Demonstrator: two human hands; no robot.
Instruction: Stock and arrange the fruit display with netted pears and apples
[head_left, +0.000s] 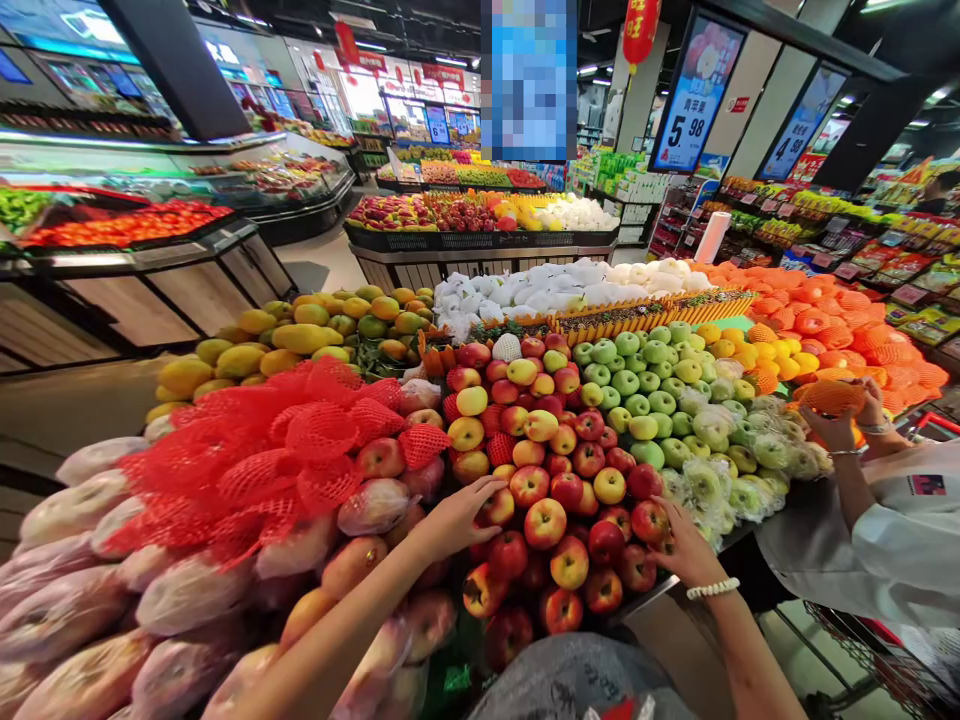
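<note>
A heap of red and yellow apples (546, 522) lies in front of me. From the left, my left hand (463, 512) reaches over its edge, thumb and fingers closed around a red-yellow apple (498, 507). At the heap's right edge, my right hand (686, 545), with a white beaded bracelet (712, 589) on the wrist, has its fingers curved around a red apple (648, 522). Both apples sit among the others. A dull grey plastic bag (577, 680) shows at the bottom, close to my body.
Red foam nets (300, 450) cover wrapped fruit on the left. Green apples (645, 385) lie right of the heap, mangoes (300, 340) behind on the left. At the right, another person's hands (844, 415) hold an orange foam net (831, 397), beside a shopping cart (862, 640).
</note>
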